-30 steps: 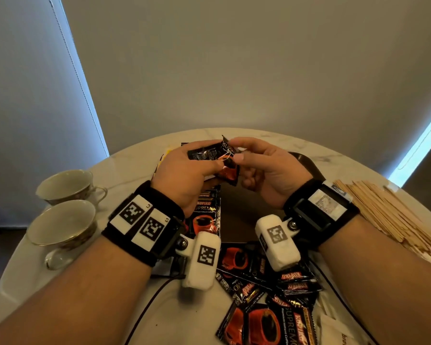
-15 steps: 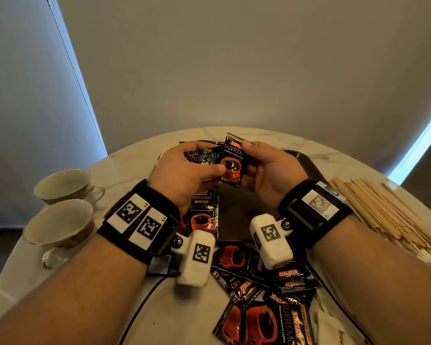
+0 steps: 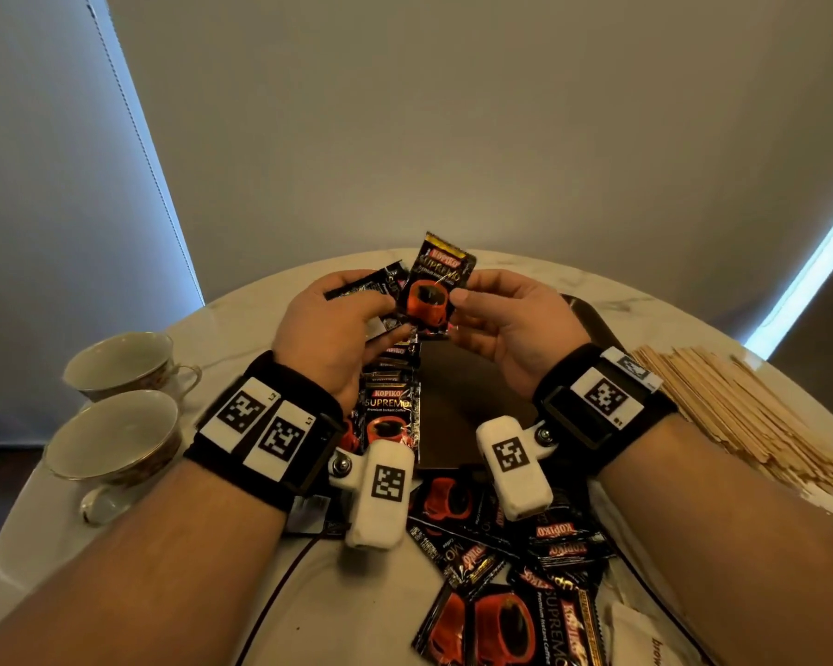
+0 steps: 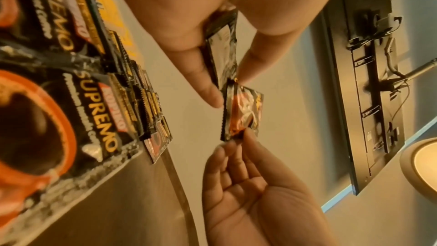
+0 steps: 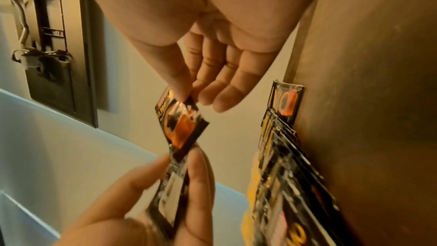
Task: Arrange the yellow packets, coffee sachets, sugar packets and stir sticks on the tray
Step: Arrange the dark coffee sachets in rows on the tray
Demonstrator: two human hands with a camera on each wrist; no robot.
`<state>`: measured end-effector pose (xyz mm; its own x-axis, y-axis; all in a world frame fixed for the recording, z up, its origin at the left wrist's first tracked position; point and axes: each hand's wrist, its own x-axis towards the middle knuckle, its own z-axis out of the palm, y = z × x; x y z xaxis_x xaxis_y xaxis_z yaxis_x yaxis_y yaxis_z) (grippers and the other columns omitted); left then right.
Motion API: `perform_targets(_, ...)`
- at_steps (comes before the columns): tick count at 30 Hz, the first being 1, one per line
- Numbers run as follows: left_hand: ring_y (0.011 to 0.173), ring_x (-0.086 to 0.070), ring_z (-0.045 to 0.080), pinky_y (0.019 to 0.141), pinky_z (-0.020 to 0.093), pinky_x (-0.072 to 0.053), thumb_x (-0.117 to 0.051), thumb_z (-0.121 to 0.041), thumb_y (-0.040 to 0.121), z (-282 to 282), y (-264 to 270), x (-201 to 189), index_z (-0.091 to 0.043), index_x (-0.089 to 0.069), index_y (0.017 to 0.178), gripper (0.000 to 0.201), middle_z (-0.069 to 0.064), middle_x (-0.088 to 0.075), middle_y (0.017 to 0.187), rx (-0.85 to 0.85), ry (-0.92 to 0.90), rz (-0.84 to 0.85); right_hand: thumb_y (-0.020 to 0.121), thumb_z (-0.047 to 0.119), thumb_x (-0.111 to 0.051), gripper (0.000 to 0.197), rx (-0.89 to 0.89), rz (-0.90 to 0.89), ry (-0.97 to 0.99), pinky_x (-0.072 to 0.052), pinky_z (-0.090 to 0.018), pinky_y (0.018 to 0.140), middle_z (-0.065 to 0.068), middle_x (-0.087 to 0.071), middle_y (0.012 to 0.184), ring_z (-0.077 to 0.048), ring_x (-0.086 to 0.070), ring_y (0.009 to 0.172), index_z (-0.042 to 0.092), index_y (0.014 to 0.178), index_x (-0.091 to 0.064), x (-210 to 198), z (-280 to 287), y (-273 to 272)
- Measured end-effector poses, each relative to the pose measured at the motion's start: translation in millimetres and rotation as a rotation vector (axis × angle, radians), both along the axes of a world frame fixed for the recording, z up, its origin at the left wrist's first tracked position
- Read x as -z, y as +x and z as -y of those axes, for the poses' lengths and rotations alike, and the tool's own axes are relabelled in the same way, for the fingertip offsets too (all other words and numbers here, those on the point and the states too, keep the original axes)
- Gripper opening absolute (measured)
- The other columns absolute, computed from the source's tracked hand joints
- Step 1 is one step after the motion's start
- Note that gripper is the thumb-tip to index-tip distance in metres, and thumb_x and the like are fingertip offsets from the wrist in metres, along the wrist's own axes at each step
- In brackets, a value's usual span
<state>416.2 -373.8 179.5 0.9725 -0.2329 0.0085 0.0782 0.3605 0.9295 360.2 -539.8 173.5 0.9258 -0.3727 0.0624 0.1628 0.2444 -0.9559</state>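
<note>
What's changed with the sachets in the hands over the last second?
The right hand has turned its coffee sachet from lying edge-on to standing upright, printed face toward the camera, and raised it a little, pinching it by one side. The left hand still grips its own sachet behind it. Nothing was let go. The row of sachets on the tray, the loose pile, stir sticks and cups stayed put.

Below both grips, the brown tray (image 3: 472, 406) lies bare on its right half; a row of coffee sachets (image 3: 388, 415) fills its left edge. Loose sachets (image 3: 515, 584) crowd the counter (image 3: 241, 329) nearer the wrists. Two cups (image 3: 116, 401) block the left, stir sticks (image 3: 741, 415) the right.
</note>
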Motion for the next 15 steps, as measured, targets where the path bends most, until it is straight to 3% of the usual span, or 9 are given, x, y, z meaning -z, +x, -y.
perform_targets(3,0.087,-0.073,0.024,0.069,0.032,-0.064,-0.052,0.016,0.093,-2,4,-6,-0.006,-0.063,0.109,0.03,0.013,-0.068,0.102,-0.076,-0.053,-0.019,0.092,0.0,-0.067,0.012,0.136,-0.02,0.101,-0.06,-0.028,0.061,-0.009,-0.076,0.087,-0.018,-0.072,0.072,0.012,0.093,-0.064,-7,10,9)
perform_targets(6,0.087,-0.072,0.023,0.066,0.03,-0.062,-0.055,0.01,0.095,-9,11,-7,-0.007,-0.064,0.113,0.027,0.012,-0.07,0.102,-0.092,-0.051,-0.016,0.093,0.002,-0.065,0.01,0.236,-0.168,0.122,-0.056,-0.028,0.058,-0.007,-0.074,0.083,-0.017,-0.07,0.069,0.01,0.099,-0.065,-5,27,24)
perform_targets(11,0.064,-0.074,0.012,0.055,0.028,-0.057,-0.065,0.002,0.094,-15,17,-6,-0.014,-0.07,0.106,0.02,0.004,-0.075,0.085,-0.077,0.019,0.034,0.094,0.004,-0.065,0.008,0.231,-0.503,-0.119,-0.054,-0.027,0.06,-0.008,-0.065,0.082,-0.016,-0.059,0.064,0.003,0.102,-0.067,16,43,54)
perform_targets(15,0.068,-0.075,0.016,0.058,0.032,-0.058,-0.067,0.0,0.093,-17,21,-5,-0.015,-0.069,0.103,0.018,0.005,-0.076,0.088,-0.097,0.016,0.036,0.091,0.005,-0.073,0.016,0.198,-0.606,-0.243,-0.057,-0.029,0.065,-0.008,-0.069,0.09,-0.017,-0.066,0.079,0.006,0.107,-0.07,23,46,69)
